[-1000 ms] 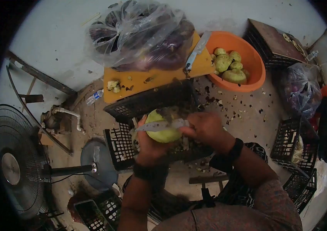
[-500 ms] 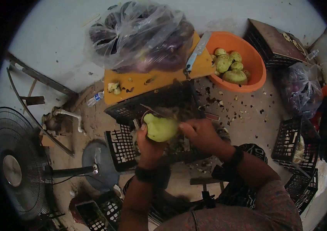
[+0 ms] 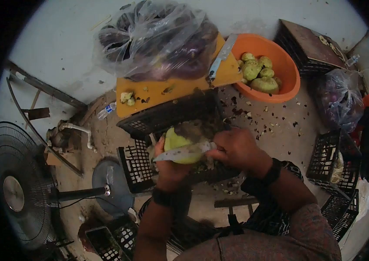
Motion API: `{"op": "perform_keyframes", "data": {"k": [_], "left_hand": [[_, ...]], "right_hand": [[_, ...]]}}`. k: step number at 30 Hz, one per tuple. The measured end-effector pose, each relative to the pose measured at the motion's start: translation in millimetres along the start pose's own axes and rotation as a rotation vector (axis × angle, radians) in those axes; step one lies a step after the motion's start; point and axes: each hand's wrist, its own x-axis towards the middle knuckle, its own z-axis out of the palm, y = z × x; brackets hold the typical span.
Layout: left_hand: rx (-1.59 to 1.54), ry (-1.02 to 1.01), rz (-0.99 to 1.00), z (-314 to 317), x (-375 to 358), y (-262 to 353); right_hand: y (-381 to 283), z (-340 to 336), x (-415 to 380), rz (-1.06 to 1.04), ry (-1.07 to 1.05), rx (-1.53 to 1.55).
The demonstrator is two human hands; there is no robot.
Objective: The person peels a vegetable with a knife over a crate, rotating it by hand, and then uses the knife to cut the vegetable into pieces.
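A pale green, smooth-skinned lumpy vegetable (image 3: 174, 139) rests in my left hand (image 3: 169, 170), whose fingers wrap it from below and the left. My right hand (image 3: 238, 149) is closed around the handle of a knife (image 3: 183, 152). The blade points left and lies across the vegetable's near face, its tip reaching past my left fingers. Both hands are above a black plastic crate (image 3: 133, 167) with brownish scraps in it. The vegetable's far side is partly lost against the dark scraps behind it.
Beyond the crate, an orange board (image 3: 149, 98) bears a clear bag of eggplants (image 3: 171, 56), a second knife (image 3: 223, 56) and trimmings. An orange basin (image 3: 286, 93) holds several greenish vegetables (image 3: 265, 85). Scraps litter the floor. A fan (image 3: 19, 187) stands left; crates (image 3: 323, 158) sit right.
The knife, a blur at the vegetable's right before, now lies plainly across its near side. My right hand has shifted slightly right and turned; my left still grips the vegetable.
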Motion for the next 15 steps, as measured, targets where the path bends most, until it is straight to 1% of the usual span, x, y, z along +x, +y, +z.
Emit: {"op": "perform_keyframes", "data": {"k": [2,4,7,10,12,13,15], "left_hand": [[-0.023,-0.023,-0.017,4.8,-3.5,1.9],[-0.045,-0.05,-0.036,6.3,-4.4,1.8],[-0.097,-0.052,0.001,4.2,-4.5,1.7],[-0.01,-0.068,-0.015,1.6,-5.7,2.1],[-0.056,-0.149,-0.019,3.7,-5.8,2.1],[-0.055,-0.148,-0.02,0.5,-5.6,1.8],[-0.073,-0.07,-0.009,-7.3,-4.5,1.0]], "right_hand": [[0.8,-1.3,0.8,-0.04,-0.078,-0.09],[1.4,0.2,-0.6,-0.034,-0.074,-0.072],[1.2,3.9,-2.5,-0.011,-0.046,-0.029],[0.3,3.5,-2.1,0.021,-0.031,0.014],[-0.1,3.9,-1.1,0.032,-0.039,0.032],[-0.2,4.6,-1.6,0.015,-0.028,0.03],[-0.7,4.3,-1.6,-0.001,-0.017,0.026]]}}
